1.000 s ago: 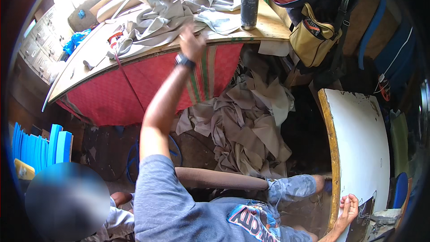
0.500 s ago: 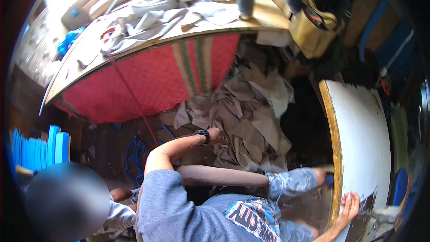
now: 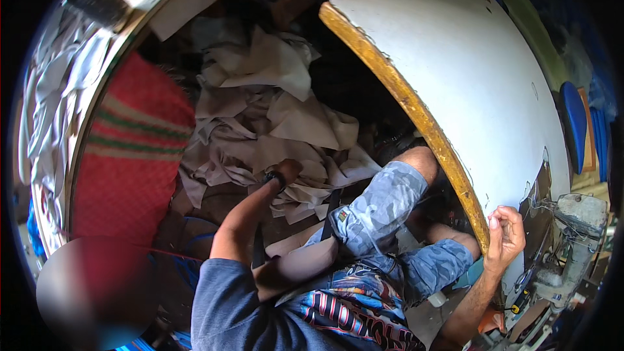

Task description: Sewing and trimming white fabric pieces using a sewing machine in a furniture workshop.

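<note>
My left hand [image 3: 286, 171], with a dark watch at the wrist, reaches down into a heap of beige cloth pieces [image 3: 273, 101] on the floor. Its fingers curl into the fabric, and the grip itself is hidden. My right hand [image 3: 504, 236] clasps the yellow-brown edge of a white table top [image 3: 481, 78], thumb on top. My knees in blue patterned shorts [image 3: 383, 205] sit between the two hands, under that table edge.
A grey sewing machine [image 3: 573, 231] stands on the white table at the lower right. At the left, a red striped cloth [image 3: 130, 149] hangs from another table piled with white fabric [image 3: 45, 110]. Blue flat objects [image 3: 575, 123] lie at the far right.
My left hand has dropped from the fabric-covered table top down to the cloth heap on the floor. The view has swung down and to the right. My right hand stays on the table edge.
</note>
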The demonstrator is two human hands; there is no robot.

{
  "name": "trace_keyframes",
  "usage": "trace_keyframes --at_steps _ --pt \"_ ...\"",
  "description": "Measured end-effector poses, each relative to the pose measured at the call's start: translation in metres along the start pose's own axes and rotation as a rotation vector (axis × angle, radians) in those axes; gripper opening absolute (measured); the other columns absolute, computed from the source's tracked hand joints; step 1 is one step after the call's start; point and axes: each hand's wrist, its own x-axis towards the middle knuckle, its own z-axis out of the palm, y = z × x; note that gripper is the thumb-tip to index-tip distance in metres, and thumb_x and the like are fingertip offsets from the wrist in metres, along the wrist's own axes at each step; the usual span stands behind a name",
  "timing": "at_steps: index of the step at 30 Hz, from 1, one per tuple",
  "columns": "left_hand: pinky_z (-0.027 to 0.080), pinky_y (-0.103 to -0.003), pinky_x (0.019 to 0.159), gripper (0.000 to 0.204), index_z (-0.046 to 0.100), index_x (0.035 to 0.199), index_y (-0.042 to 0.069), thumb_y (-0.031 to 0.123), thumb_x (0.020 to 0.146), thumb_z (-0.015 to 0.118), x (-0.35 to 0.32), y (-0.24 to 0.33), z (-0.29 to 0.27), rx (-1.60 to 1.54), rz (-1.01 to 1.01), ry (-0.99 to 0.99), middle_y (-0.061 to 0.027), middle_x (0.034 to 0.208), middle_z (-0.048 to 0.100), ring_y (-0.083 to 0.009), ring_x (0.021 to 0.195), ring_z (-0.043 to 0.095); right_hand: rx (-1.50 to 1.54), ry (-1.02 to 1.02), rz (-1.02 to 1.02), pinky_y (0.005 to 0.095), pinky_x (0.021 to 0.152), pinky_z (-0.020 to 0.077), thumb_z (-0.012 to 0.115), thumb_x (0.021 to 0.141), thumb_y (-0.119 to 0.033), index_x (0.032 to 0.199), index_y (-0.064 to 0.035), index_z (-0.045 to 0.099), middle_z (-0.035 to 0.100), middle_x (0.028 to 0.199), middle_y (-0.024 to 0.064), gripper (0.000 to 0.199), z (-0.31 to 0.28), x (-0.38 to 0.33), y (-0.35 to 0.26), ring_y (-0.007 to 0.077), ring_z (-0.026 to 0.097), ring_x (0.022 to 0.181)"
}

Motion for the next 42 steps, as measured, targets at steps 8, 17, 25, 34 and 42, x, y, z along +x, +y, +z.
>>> trace_keyframes --at_steps 8,17,25,34,42 --pt "0.059 -0.041 0.083 0.035 0.067 0.130 0.004 0.015 0.097 0.066 0.111 0.032 0.025 -1.138 -0.596 0.157 -0.0078 0.099 0.074 -0.0252 0.103 0.070 -0.032 -0.008 0.040 0.0242 0.062 0.0393 0.074 0.088 -0.015 0.110 0.0027 0.065 0.063 0.086 0.0070 0.029 0.001 0.002 -0.011 0.0129 0.054 0.074" --pt "0.050 -0.031 0.083 0.016 0.070 0.109 0.003 0.008 0.095 0.065 0.039 0.153 -0.175 -1.538 -0.399 0.486 -0.0008 0.097 0.068 -0.0142 0.089 0.061 -0.208 -0.004 -0.112 0.0286 0.060 0.0408 0.078 0.083 -0.016 0.109 0.0008 0.067 0.065 0.083 0.0066 0.033 0.002 -0.002 -0.015 0.0175 0.054 0.069" --pt "0.052 -0.029 0.073 0.017 0.074 0.101 -0.001 0.016 0.098 0.076 -0.145 0.305 -0.406 -1.103 0.570 0.540 -0.0033 0.091 0.071 -0.0103 0.081 0.064 -0.085 -0.010 -0.384 0.0463 0.095 0.0548 0.088 0.079 -0.017 0.126 0.0015 0.064 0.070 0.121 0.0203 0.055 0.124 -0.014 -0.050 0.0396 0.068 0.108" --pt "0.056 -0.044 0.098 0.032 0.074 0.119 0.000 0.010 0.089 0.082 -0.249 0.344 -0.493 -0.314 0.816 0.965 -0.0177 0.121 0.073 -0.0302 0.114 0.070 -0.049 0.318 -0.238 0.0488 0.097 0.0554 0.077 0.080 -0.010 0.132 0.0003 0.059 0.064 0.126 0.0216 0.056 0.172 0.026 -0.034 0.0424 0.065 0.113" --pt "0.057 -0.045 0.103 0.045 0.053 0.147 -0.003 0.006 0.103 0.056 -0.314 0.289 -0.646 -0.454 0.992 1.310 -0.0239 0.141 0.063 -0.0329 0.129 0.064 0.261 0.014 -0.004 0.0392 0.081 0.0557 0.063 0.097 -0.006 0.106 -0.0038 0.066 0.071 0.093 0.0141 0.010 0.203 0.026 0.013 0.0251 0.071 0.092"
